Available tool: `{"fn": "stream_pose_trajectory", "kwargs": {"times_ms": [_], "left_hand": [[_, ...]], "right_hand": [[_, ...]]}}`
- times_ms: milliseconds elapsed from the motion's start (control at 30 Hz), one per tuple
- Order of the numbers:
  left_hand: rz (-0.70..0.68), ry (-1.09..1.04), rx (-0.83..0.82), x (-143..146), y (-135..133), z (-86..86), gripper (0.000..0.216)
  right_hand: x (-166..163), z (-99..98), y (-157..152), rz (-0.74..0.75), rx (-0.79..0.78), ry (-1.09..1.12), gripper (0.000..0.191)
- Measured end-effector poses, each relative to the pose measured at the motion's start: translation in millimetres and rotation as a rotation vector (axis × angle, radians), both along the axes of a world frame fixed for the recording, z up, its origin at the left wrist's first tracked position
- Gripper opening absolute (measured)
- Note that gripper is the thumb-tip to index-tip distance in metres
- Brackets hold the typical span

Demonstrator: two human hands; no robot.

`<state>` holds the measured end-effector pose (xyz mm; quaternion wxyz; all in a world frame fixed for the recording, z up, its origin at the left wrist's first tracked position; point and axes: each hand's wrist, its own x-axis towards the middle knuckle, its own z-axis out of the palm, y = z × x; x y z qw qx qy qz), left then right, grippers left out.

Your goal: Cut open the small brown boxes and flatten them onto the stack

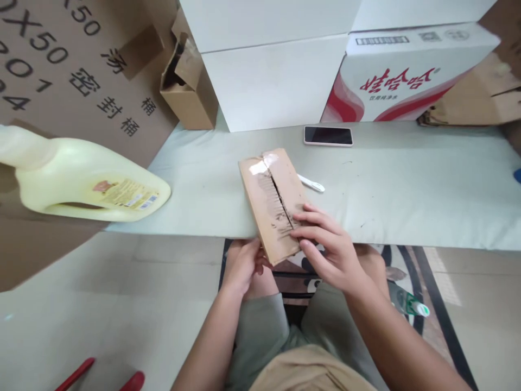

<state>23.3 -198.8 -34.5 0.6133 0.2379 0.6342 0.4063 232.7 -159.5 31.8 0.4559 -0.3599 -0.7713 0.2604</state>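
A small flat cardboard box (272,195) lies at the near edge of a pale low table (407,184), its taped top seam split open along the middle. My left hand (243,265) grips the box's near left corner, fingers closed on it. My right hand (325,247) rests on the box's near right part, fingers stretched over the flap beside the split. A white plastic tool (311,183) lies on the table just right of the box.
A phone (328,136) lies face up behind the box. White cartons (277,81), a red-and-white carton (399,76) and brown boxes (187,92) line the back. A pale yellow jug (81,182) lies on cardboard at left. A bottle (409,301) lies on the floor at right.
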Motion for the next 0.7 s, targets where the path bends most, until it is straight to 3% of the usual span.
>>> {"fn": "stream_pose_trajectory", "kwargs": {"times_ms": [133,233,300,400,500,600,700], "left_hand": [[0.133,0.218,0.144,-25,3,0.0,0.035],[0.246,0.450,0.505,-44,29,8.3,0.052],[0.176,0.534,0.737,-50,56,14.5,0.060],[0.041,0.597,0.923,-46,93,16.6,0.058],[-0.007,0.533,0.984,-34,110,8.4,0.051],[0.043,0.446,0.975,-24,111,-0.4,0.050],[0.081,0.396,0.994,-19,108,-2.8,0.044]], "right_hand": [[-2,-10.1,-2,-0.072,-0.014,-0.019,0.015],[-1,-14.0,-1,-0.059,-0.036,-0.022,0.014],[-1,-14.1,1,-0.058,-0.039,-0.028,0.013],[-1,-12.6,2,-0.052,-0.043,-0.038,0.013],[1,-14.6,3,-0.014,-0.031,-0.011,0.016],[9,-25.7,13,-0.004,-0.024,0.091,0.022],[18,-46.8,43,-0.315,-0.073,0.131,0.024]]}}
